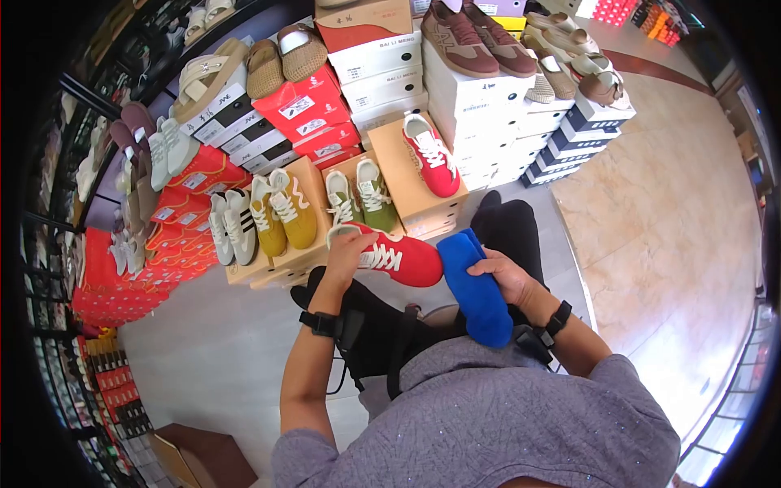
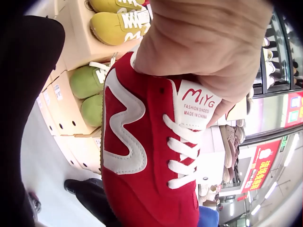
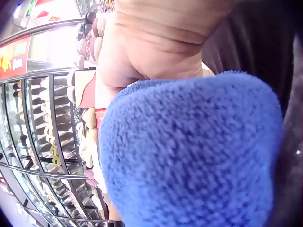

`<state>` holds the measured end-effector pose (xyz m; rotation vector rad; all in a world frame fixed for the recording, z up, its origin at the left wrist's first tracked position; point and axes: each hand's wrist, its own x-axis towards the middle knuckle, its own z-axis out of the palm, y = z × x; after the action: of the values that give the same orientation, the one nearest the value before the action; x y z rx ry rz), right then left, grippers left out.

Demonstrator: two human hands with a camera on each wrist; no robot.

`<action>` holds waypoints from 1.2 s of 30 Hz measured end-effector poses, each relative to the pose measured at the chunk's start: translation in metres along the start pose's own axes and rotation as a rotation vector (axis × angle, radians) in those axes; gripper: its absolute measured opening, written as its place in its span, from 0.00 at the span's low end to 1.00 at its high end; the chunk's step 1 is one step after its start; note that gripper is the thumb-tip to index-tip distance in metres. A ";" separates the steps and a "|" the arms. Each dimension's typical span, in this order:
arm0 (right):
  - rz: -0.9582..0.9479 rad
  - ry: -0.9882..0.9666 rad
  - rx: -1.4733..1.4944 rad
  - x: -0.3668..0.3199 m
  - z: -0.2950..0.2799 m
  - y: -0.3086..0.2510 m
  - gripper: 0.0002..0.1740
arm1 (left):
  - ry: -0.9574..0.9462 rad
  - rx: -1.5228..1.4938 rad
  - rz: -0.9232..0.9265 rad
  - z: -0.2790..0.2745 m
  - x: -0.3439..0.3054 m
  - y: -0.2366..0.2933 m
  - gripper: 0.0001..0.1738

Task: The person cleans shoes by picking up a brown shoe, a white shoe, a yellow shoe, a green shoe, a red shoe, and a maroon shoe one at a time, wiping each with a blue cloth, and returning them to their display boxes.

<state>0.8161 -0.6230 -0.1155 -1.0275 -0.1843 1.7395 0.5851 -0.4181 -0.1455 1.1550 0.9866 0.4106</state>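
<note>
A red sneaker [image 1: 411, 262] with white laces hangs from my left hand [image 1: 350, 254], which grips it at the heel and tongue opening. In the left wrist view the sneaker [image 2: 124, 189] shows a white wavy side stripe and a printed tongue label. My right hand [image 1: 506, 278] holds a folded blue towel [image 1: 480, 301], thumb on top, close beside the sneaker's toe. The fuzzy cloth fills most of the right wrist view and hides the fingers there. The matching red sneaker [image 1: 433, 159] sits on a tan box ahead.
Green sneakers [image 1: 368, 195], yellow sneakers [image 1: 285, 215] and white striped sneakers [image 1: 234, 226] stand on tan boxes in front. Behind rise stacks of white boxes [image 1: 480, 114] and red boxes [image 1: 305, 110] topped with shoes. Shelves line the left; a tiled floor [image 1: 626, 187] lies to the right.
</note>
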 end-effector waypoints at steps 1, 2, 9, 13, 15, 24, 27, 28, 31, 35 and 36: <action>0.008 -0.003 0.000 0.006 -0.001 0.001 0.23 | 0.012 0.101 0.037 0.001 0.008 0.003 0.09; 0.007 0.025 0.024 0.013 -0.002 0.003 0.22 | 0.017 0.100 0.032 0.002 0.015 0.007 0.09; -0.029 0.181 0.234 0.062 -0.004 0.007 0.19 | -0.023 0.545 0.229 0.028 0.081 0.051 0.13; -0.012 0.223 0.378 0.095 -0.007 0.011 0.17 | -0.049 0.694 0.202 0.043 0.124 0.066 0.14; 0.001 0.231 0.449 0.110 -0.005 0.010 0.17 | -0.070 0.769 0.181 0.050 0.139 0.077 0.15; 0.022 0.244 0.532 0.165 -0.007 -0.007 0.21 | -0.044 1.049 0.227 0.047 0.209 0.079 0.17; 0.041 0.241 0.539 0.178 -0.008 -0.006 0.21 | -0.064 1.149 0.275 0.044 0.224 0.076 0.16; 0.043 0.245 0.546 0.179 -0.009 -0.005 0.21 | -0.071 1.151 0.271 0.044 0.227 0.073 0.16; 0.067 0.230 0.568 0.180 -0.013 -0.003 0.21 | -0.075 1.161 0.274 0.046 0.233 0.068 0.16; 0.045 0.188 0.509 0.177 -0.021 0.001 0.21 | 0.041 1.275 0.427 0.050 0.220 0.071 0.15; 0.045 0.171 0.488 0.175 -0.025 0.002 0.21 | 0.141 1.275 0.547 0.053 0.217 0.074 0.13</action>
<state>0.8193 -0.4860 -0.2276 -0.8129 0.3595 1.6144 0.7598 -0.2624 -0.1699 2.6070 1.0390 0.2638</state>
